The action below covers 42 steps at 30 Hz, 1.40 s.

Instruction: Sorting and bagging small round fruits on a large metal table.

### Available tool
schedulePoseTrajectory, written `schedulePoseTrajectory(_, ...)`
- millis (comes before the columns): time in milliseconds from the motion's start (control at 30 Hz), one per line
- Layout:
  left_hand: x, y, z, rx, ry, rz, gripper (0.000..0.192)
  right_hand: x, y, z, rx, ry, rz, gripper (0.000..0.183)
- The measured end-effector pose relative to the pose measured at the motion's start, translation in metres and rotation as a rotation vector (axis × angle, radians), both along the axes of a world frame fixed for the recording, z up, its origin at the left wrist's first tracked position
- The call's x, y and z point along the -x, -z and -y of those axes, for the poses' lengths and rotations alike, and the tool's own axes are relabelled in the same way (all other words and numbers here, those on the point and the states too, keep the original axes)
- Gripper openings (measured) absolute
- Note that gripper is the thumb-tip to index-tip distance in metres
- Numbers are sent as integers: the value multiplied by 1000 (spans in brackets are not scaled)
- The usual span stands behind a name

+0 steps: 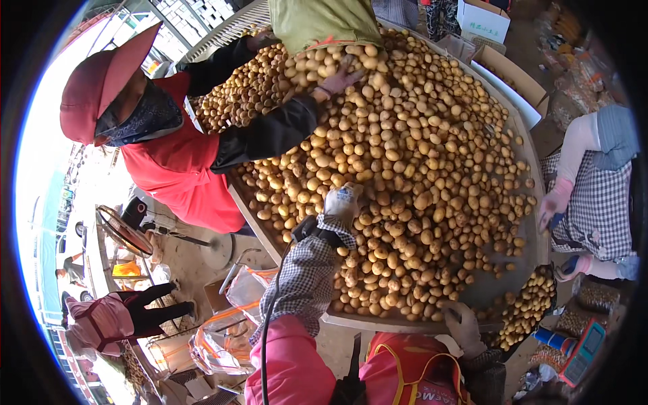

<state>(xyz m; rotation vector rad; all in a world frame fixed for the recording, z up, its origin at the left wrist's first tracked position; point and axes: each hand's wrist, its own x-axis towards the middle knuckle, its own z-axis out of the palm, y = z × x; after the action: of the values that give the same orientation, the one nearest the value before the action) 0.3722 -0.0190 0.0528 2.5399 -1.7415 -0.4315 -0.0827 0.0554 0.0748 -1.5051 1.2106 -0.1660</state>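
Small potatoes [405, 152] are heaped across a large sorting table with a raised rim [385, 324]. My left hand [344, 202], in a white glove with a checked sleeve, reaches over the middle of the heap and touches potatoes; its fingers are partly hidden. Near the table's edge, my gloved right hand [461, 324] is beside the potatoes with thumb and fingers apart, and nothing shows in it. Across from me a green sack [324, 25] lies with its mouth over the heap. A person in a red vest [177, 162] has one gloved hand on the potatoes and the other by the sack.
Another person's gloved hand [554, 202] is at the right rim. Potatoes fill a container [531, 304] at the table's lower right corner, near a digital device [583, 352]. A cardboard box [511, 86] stands beyond the rim. A fan [124, 230] and plastic bags [228, 339] are at left.
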Motion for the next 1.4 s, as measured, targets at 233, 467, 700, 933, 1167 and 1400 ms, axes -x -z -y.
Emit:
schedulePoseTrajectory(233,120,-16,-59,185,35,-397,39,-109,3,54,-940,558,693,36)
schedulePoseTrajectory(467,84,-12,-21,368,14,-389,35,-105,31,70,-875,525,657,36)
schedulePoseTrajectory(700,-11,-36,84,53,-153,208,51,-57,23,40,-914,680,500,32)
schedulePoseTrajectory(933,-35,9,110,35,-117,354,27,-36,25,29,-805,832,294,30)
schedulePoseTrajectory(1167,-46,20,114,95,126,235,30,-27,52,-1,-693,841,730,28)
schedulePoseTrajectory(1400,-7,-2,86,138,-28,258,30,41,98,-32,-634,591,1009,39)
